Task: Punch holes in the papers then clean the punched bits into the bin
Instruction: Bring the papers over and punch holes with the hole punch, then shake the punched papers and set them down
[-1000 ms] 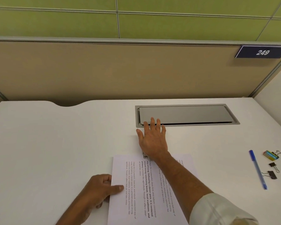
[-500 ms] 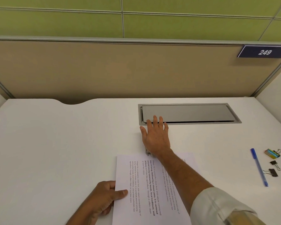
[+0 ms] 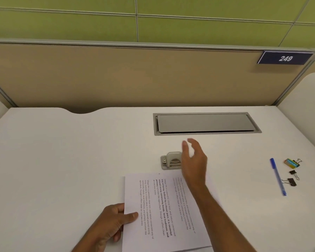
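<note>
Printed papers [image 3: 164,211] lie on the white desk [image 3: 62,160] in front of me, pulled back a little from a small grey hole punch [image 3: 171,160] just beyond their far edge. My left hand [image 3: 115,220] grips the papers' left edge, thumb on top. My right hand [image 3: 194,160] hovers beside and just right of the punch, lifted off it, fingers apart and holding nothing. The punch's right part is hidden behind that hand. No bin is in view.
A grey cable-tray lid [image 3: 205,123] is set into the desk behind the punch. At the right lie a blue pen [image 3: 278,177], a coloured binder clip [image 3: 292,163] and two black binder clips [image 3: 292,180]. A beige partition [image 3: 135,75] stands at the desk's back.
My right hand was pressing flat on the punch; it has lifted and moved right, uncovering the punch. The papers have come back out of the punch in my left hand.
</note>
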`<state>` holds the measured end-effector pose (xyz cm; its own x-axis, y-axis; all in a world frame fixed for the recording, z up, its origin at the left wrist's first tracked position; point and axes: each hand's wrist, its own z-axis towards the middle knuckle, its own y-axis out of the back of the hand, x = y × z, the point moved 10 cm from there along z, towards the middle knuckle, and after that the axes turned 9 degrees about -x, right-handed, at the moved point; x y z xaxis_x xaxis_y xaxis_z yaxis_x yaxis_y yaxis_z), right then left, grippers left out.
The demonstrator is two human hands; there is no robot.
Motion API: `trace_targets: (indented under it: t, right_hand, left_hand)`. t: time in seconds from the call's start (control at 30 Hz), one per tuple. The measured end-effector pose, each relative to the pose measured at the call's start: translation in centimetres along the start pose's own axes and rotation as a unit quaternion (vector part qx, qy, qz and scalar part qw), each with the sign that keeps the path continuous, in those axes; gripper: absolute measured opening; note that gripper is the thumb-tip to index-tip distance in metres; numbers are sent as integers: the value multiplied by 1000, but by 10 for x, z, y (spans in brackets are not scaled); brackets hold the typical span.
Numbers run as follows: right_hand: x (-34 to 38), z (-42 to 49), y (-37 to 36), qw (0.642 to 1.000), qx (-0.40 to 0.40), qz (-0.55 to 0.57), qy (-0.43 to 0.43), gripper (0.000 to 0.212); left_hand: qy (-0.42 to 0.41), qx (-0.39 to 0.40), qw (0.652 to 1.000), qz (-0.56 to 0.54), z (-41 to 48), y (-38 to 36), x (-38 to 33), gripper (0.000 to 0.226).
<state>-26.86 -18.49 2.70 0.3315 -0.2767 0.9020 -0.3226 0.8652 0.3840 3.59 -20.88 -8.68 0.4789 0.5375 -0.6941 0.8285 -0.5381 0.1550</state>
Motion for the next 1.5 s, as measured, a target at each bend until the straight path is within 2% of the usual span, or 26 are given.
trace_targets:
  t: [0.1, 0.2, 0.23, 0.27, 0.3, 0.37, 0.43, 0.47, 0.5, 0.53, 0.57, 0.6, 0.63, 0.67, 0.77, 0.93, 1.0, 1.13, 1.3, 1.4, 1.5]
  right_hand:
    - [-35, -57, 75, 978, -79, 109, -160, 19]
    - [-81, -133, 144, 936, -121, 149, -296, 38]
    - [-99, -156, 155, 919, -110, 139, -352, 49]
    - [-108, -184, 162, 908, -62, 150, -385, 57]
    - [-109, -208, 163, 895, -32, 180, -407, 57]
    - [-106, -241, 153, 845, -32, 258, -467, 44]
    - [-103, -268, 134, 798, -20, 319, -511, 52]
    - [-87, -279, 122, 772, -2, 344, -535, 46]
    - [-91, -292, 121, 780, 28, 290, -554, 89]
    - [-96, -301, 118, 758, 32, 297, -580, 71]
    - [-87, -304, 118, 757, 36, 314, -573, 57]
    - [-86, -311, 113, 762, 74, 285, -577, 46]
    - [-80, -313, 105, 754, 99, 308, -572, 39]
    - [-80, -314, 102, 745, 80, 312, -585, 32]
    - [-80, -307, 103, 777, 86, 301, -547, 21]
    - [-58, -295, 115, 840, 132, 261, -456, 27]
    - [-52, -286, 118, 855, 157, 249, -426, 29]
    - [-19, -265, 123, 879, 236, 225, -349, 33]
    - [37, -236, 126, 896, 321, 193, -240, 37]
    - [70, -224, 122, 902, 337, 191, -189, 34]
    - [92, -215, 117, 912, 328, 194, -153, 30]
  left_hand:
    - [12, 7, 1000, -8, -11, 3, 15, 16]
    - [18, 7, 1000, -11, -23, 10, 28, 18]
    - [21, 6, 1000, -13, -24, 11, 34, 19]
    - [26, 5, 1000, -15, -27, 14, 39, 20]
    - [33, 2, 999, -20, -33, 17, 44, 21]
    - [43, -5, 998, -37, -45, 23, 57, 24]
    - [48, -8, 997, -54, -59, 27, 67, 27]
    - [51, -6, 997, -64, -66, 28, 71, 27]
    - [54, -4, 996, -73, -73, 28, 75, 26]
    - [56, -3, 995, -81, -79, 28, 79, 25]
    - [53, -2, 994, -91, -85, 28, 81, 25]
    - [48, -2, 994, -97, -91, 28, 84, 25]
    - [42, -5, 994, -100, -97, 29, 86, 24]
    - [35, -8, 994, -104, -102, 30, 89, 24]
    - [19, -24, 992, -124, -118, 34, 96, 23]
    - [2, -37, 988, -150, -137, 48, 103, 29]
    - [-9, -32, 985, -169, -140, 53, 97, 31]
    - [-45, -40, 976, -208, -147, 77, 70, 36]
    - [-119, -4, 983, -139, -163, 90, 15, 47]
    - [-176, 8, 980, -94, -174, 85, -22, 35]
    - [-236, -20, 968, -81, -183, 83, -59, 26]
